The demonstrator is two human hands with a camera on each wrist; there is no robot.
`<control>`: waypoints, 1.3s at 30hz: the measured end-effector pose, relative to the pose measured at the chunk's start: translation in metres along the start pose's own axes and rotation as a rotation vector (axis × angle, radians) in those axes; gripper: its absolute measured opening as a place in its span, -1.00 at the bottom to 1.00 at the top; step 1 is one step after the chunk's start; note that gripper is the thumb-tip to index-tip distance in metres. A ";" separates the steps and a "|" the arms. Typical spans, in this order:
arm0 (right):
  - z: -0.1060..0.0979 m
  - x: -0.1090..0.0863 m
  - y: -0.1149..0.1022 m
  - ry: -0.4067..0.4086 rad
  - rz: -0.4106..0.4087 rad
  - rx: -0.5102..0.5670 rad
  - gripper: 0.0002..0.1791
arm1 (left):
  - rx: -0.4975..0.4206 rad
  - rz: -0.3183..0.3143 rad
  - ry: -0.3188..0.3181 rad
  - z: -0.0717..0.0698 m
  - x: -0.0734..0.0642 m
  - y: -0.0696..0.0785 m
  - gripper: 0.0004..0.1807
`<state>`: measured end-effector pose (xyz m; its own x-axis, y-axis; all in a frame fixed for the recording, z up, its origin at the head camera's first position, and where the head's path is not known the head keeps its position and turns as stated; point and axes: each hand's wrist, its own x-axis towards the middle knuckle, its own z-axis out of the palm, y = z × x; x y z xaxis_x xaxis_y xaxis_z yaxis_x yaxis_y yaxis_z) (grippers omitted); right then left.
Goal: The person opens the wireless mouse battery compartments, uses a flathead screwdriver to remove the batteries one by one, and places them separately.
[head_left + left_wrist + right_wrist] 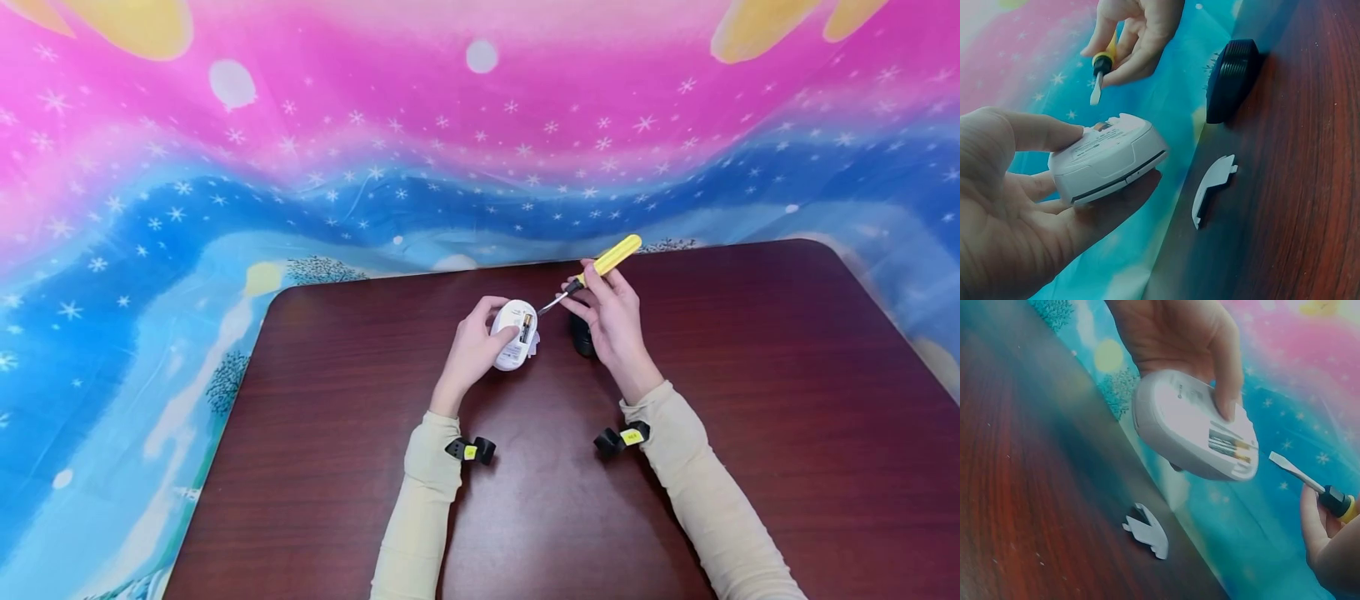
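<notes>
My left hand (468, 350) grips a white oval battery device (512, 354), shaped like a computer mouse, with its thumb on the labelled face and fingers underneath. That face shows an uncovered compartment with copper-and-black batteries (1225, 444) lying in it. A flathead screwdriver (611, 257) with a yellow handle is pinched in the fingers of my right hand (621, 323). Its flat metal tip points at the compartment end of the device, with a small gap in the right wrist view. A loose white battery cover (1213, 187) lies on the table below the device.
A black ridged brush (1233, 81) with bristles sits on the dark red wooden table (345, 450), partly behind my right hand in the head view. A pink and blue snowflake cloth (420, 208) hangs behind the table. Black cameras (483, 451) are strapped to both wrists.
</notes>
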<state>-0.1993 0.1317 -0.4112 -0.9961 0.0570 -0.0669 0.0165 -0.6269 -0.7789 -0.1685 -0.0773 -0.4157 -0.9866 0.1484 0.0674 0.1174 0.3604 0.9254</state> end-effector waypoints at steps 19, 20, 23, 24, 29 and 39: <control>-0.027 0.006 -0.036 -0.032 0.002 -0.118 -0.83 | -0.088 -0.036 0.058 -0.004 0.002 -0.006 -0.57; -0.030 0.006 -0.039 -0.035 0.009 -0.131 -0.86 | -0.089 -0.037 0.058 -0.004 0.002 -0.006 -0.57; -0.039 0.007 -0.048 -0.034 0.021 -0.192 -0.94 | -0.095 -0.041 0.053 -0.005 0.003 -0.005 -0.56; -0.043 0.007 -0.051 -0.034 0.026 -0.210 -0.95 | -0.095 -0.044 0.052 -0.005 0.003 -0.005 -0.56; -0.063 0.008 -0.068 -0.006 0.044 -0.322 -0.95 | -0.110 -0.047 0.055 -0.005 0.002 -0.004 -0.55; -0.104 0.013 -0.087 0.027 0.088 -0.668 -0.65 | -0.112 -0.041 0.056 -0.004 0.002 -0.004 -0.55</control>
<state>-0.2048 0.2677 -0.4089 -0.9862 0.0521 -0.1569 0.1563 -0.0157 -0.9876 -0.1712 -0.0823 -0.4183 -0.9954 0.0834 0.0468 0.0670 0.2593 0.9635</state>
